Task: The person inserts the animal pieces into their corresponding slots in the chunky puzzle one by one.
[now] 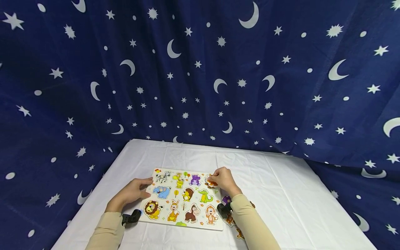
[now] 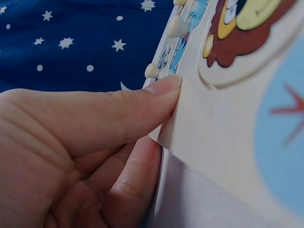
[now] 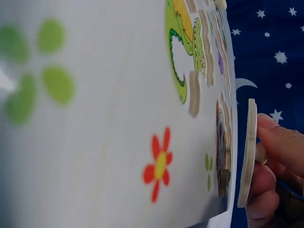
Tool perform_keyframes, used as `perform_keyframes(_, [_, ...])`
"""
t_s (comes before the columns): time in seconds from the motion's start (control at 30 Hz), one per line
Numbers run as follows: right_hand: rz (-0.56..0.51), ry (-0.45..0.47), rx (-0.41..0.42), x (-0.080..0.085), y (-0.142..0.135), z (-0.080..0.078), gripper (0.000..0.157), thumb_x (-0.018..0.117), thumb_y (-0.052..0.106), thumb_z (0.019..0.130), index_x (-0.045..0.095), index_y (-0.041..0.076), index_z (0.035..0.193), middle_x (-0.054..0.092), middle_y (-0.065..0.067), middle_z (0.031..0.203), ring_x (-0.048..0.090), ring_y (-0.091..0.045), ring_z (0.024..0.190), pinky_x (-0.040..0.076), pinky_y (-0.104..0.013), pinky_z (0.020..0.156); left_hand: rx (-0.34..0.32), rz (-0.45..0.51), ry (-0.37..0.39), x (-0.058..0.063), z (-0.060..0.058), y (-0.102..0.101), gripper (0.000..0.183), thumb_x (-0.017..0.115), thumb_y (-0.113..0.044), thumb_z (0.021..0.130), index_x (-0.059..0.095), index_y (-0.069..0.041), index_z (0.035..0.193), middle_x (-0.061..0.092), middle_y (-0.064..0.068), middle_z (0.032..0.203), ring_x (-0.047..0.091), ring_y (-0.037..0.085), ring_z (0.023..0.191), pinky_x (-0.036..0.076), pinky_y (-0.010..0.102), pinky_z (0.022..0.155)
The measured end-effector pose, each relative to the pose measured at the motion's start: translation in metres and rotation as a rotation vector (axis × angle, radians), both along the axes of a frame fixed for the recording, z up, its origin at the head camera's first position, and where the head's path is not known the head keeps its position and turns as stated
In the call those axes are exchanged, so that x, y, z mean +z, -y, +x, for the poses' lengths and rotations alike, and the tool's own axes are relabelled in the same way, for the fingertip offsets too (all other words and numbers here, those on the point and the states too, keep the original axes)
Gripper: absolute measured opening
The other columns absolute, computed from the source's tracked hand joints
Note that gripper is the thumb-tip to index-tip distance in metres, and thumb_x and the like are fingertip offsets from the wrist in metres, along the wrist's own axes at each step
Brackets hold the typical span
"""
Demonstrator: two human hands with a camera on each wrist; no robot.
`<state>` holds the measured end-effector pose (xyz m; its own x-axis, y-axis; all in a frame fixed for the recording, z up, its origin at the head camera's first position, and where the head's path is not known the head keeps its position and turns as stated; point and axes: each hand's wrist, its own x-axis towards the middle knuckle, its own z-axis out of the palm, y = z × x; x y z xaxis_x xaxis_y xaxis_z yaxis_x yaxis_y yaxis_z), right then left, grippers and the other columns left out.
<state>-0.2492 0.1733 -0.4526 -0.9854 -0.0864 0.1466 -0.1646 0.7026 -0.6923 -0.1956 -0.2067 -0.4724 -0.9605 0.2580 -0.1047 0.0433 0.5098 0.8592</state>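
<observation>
A wooden animal puzzle board point(image 1: 165, 220) lies on the white table. My left hand point(image 1: 131, 191) grips its left edge; in the left wrist view the thumb point(image 2: 164, 87) presses the top face and the fingers curl at the edge. Over the board's far right corner, my right hand point(image 1: 225, 180) pinches an orange-brown puzzle piece point(image 1: 213, 184). Seen edge-on in the right wrist view, that piece point(image 3: 248, 154) is held by the small knob on its back, apart from the board. A recess with printed picture point(image 3: 222, 137) shows beside it. The held animal's front is hidden from that view.
Several loose pieces lie right of the board, partly under my right forearm, among them a purple one point(image 1: 226, 199) and an orange-brown one point(image 1: 239, 233). A lion point(image 1: 152, 209) and a crocodile point(image 1: 205, 196) show on the board. A dark blue star-patterned curtain point(image 1: 200, 83) stands behind the table.
</observation>
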Motion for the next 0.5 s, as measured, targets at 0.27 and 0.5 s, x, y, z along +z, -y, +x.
perform_keyframes(0.27, [0.014, 0.023, 0.025, -0.0011, 0.002, -0.0006, 0.03, 0.084, 0.012, 0.078, 0.065, 0.008, 0.056, 0.054, 0.009, 0.05, 0.044, -0.006, 0.049, 0.035, -0.019, 0.046, -0.001, 0.011, -0.009, -0.003, -0.0019, 0.0014, 0.061, 0.075, 0.004, 0.077, 0.056, 0.01, 0.135, 0.042, 0.027, 0.153, 0.033, 0.046, 0.145, 0.028, 0.056, 0.119])
perform_keyframes(0.5, [0.002, 0.042, 0.042, -0.0024, 0.0034, -0.0005, 0.031, 0.084, 0.012, 0.078, 0.063, 0.007, 0.055, 0.052, 0.009, 0.05, 0.043, -0.007, 0.048, 0.033, -0.02, 0.046, 0.005, 0.007, -0.005, -0.0044, -0.0024, 0.0014, 0.061, 0.075, 0.003, 0.078, 0.056, 0.009, 0.136, 0.041, 0.026, 0.154, 0.033, 0.045, 0.146, 0.028, 0.055, 0.12])
